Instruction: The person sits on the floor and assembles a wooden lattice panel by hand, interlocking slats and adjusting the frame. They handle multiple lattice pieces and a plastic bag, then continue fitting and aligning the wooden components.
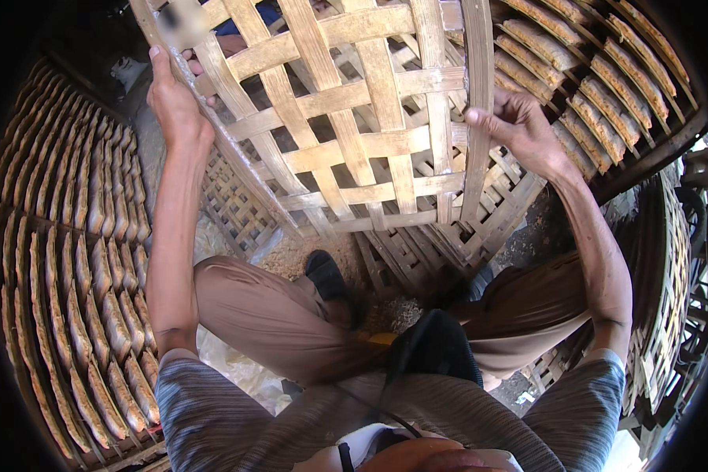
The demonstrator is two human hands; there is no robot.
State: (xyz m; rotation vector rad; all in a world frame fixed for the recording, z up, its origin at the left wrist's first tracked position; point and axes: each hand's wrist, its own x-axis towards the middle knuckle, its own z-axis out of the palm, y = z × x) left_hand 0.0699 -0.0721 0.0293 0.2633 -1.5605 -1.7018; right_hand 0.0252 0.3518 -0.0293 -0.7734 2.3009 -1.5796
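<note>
Raised in front of me is a woven bamboo tray (381, 145), tilted up, with an open lattice of wide strips inside a flat wooden frame. My left hand (177, 98) grips its left frame edge, thumb on the near side and fingers curled behind. On the opposite edge, my right hand (519, 130) pinches the frame between thumb and fingers. Beneath it lies a stack of similar woven trays (425, 252) between my feet, partly hidden by the raised one. Another lattice tray (236, 204) leans below my left hand.
At left stand racks (79, 259) packed with rows of pale, orange-edged slabs. More slab-filled racks (598, 86) rise at upper right. Bundled woven trays (661, 283) stand upright along the right side. Crumbs and plastic sheeting (244, 370) lie on the floor near my legs.
</note>
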